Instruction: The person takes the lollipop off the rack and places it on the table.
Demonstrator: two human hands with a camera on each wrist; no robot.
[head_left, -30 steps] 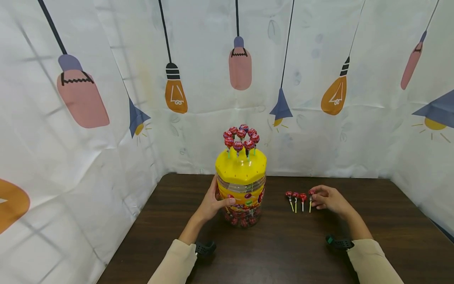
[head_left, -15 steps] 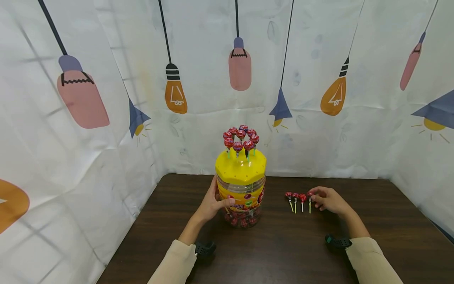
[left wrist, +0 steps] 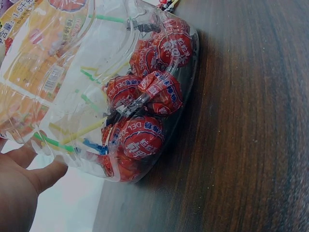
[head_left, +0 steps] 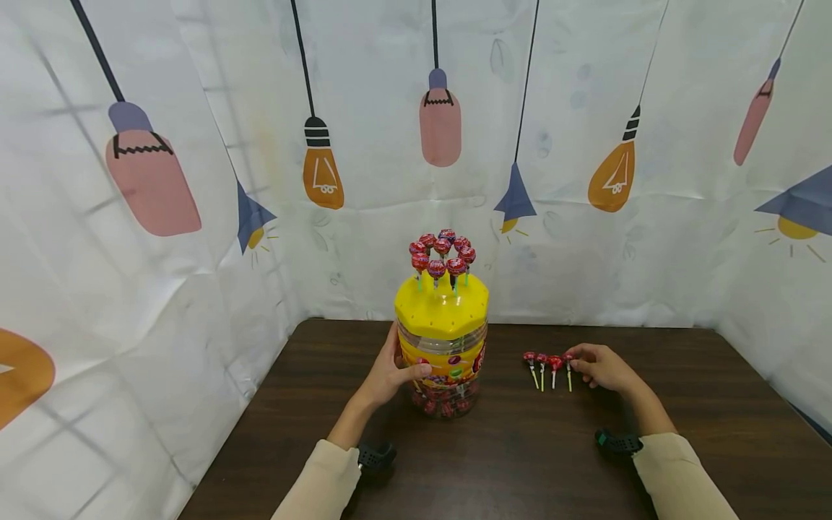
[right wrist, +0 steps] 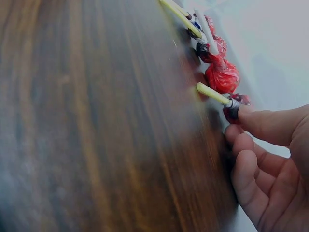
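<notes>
Behind you work a white backdrop [head_left: 383, 253], printed with hanging lamps [head_left: 440, 128], rises along the far edge of the dark wood tabletop [head_left: 507, 469] and down its left side. Left of the tabletop's middle a clear jar [head_left: 447, 343] stands upright, its yellow lid [head_left: 435, 318] bearing a cluster of upright lollipops [head_left: 436, 269]; more wrapped lollipops [left wrist: 141, 137] lie in its bottom. Your left hand [head_left: 388, 375] grips the jar from the left, thumb across the front — so the jar stands between that hand and a short row lying towards the far edge. There your right hand [head_left: 601, 366] pinches the end lollipop [right wrist: 225, 100], the one nearest the tabletop's right edge, and your fingers partly hide its head. Three loose lollipops [head_left: 555, 362] lie just to its left — heads towards the far edge, sticks towards you. Dark bands [head_left: 375, 455] circle your wrists beside pale sleeves [head_left: 325, 480]
</notes>
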